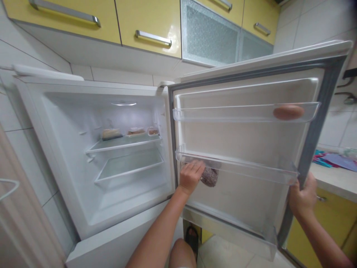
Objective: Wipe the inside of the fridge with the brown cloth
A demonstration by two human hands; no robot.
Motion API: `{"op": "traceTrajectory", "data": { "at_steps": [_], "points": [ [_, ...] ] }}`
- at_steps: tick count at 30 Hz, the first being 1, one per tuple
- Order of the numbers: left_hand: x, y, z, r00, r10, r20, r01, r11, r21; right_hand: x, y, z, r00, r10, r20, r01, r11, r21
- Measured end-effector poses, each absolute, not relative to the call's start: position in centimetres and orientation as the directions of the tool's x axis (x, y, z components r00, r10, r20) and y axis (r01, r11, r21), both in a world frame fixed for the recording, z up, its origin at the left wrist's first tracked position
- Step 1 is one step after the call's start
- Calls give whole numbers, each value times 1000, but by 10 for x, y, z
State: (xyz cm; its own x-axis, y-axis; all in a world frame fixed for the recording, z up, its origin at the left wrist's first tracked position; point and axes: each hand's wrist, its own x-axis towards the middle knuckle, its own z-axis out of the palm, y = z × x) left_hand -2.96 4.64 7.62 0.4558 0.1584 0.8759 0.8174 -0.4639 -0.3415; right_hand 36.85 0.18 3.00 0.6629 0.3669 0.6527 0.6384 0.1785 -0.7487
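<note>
My left hand is closed at the left part of the middle door shelf. From its fingers hangs a small clear bag of dark brown, grainy contents, against the inside of the door. What the grains are, I cannot make out. At the far right, my right hand grips the outer edge of the open refrigerator door, its thumb on the inner side. A reddish-brown egg-shaped thing lies in the upper door shelf.
Inside the lit refrigerator, several wrapped food packs sit on the upper glass shelf. A lower glass shelf is beneath. Yellow cabinets hang above. On the right counter lie coloured cloths or bags.
</note>
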Motion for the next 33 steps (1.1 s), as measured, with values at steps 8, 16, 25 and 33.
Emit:
{"op": "traceTrajectory", "data": {
  "at_steps": [8, 16, 25, 33],
  "points": [
    [-4, 39, 49, 486, 230, 843, 793, -522, -315, 367, 1, 32, 673, 354, 649, 636, 172, -753],
    [32, 17, 15, 655, 613, 442, 696, -717, -38, 367, 0, 30, 671, 352, 653, 635, 184, -751],
    [36, 29, -12, 689, 723, 51, 705, -685, 181, 368, 1, 30, 656, 335, 676, 654, 194, -731],
    [7, 24, 9, 646, 746, 162, 633, -643, 431, 374, 4, 26, 641, 346, 685, 665, 196, -721]
  ]
}}
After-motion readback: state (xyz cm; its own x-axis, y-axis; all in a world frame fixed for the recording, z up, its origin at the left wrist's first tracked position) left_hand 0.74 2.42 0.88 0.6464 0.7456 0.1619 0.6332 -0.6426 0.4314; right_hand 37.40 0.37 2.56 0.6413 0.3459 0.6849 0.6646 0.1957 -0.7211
